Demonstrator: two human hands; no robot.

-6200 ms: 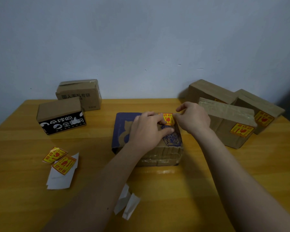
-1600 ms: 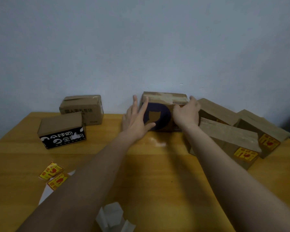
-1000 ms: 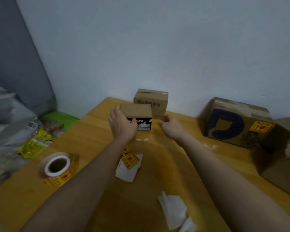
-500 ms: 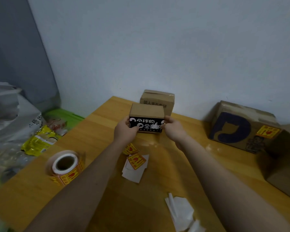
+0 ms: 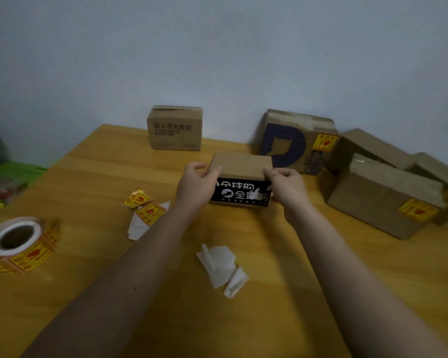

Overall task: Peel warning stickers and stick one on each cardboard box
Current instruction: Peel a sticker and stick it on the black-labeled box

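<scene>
A small cardboard box with a black printed front (image 5: 241,167) sits mid-table. My left hand (image 5: 195,186) grips its left end and my right hand (image 5: 286,186) grips its right end. Its top bears no sticker. Two loose yellow warning stickers (image 5: 144,205) lie on white backing paper left of the box. A sticker roll (image 5: 21,244) lies at the left edge. A plain small box (image 5: 175,129) stands by the wall. The blue-printed box (image 5: 292,143) leans against the wall, a yellow sticker (image 5: 325,142) on its upper right corner.
Brown boxes with yellow stickers (image 5: 383,197) crowd the right side of the wooden table (image 5: 282,293). Peeled white backing scraps (image 5: 223,267) lie in front between my forearms. Bags and packets (image 5: 0,187) sit beyond the table's left edge.
The blue-printed box was stickered, then stood against the wall. Both hands then took the black-printed box and have drawn it from the back left toward the table's middle.
</scene>
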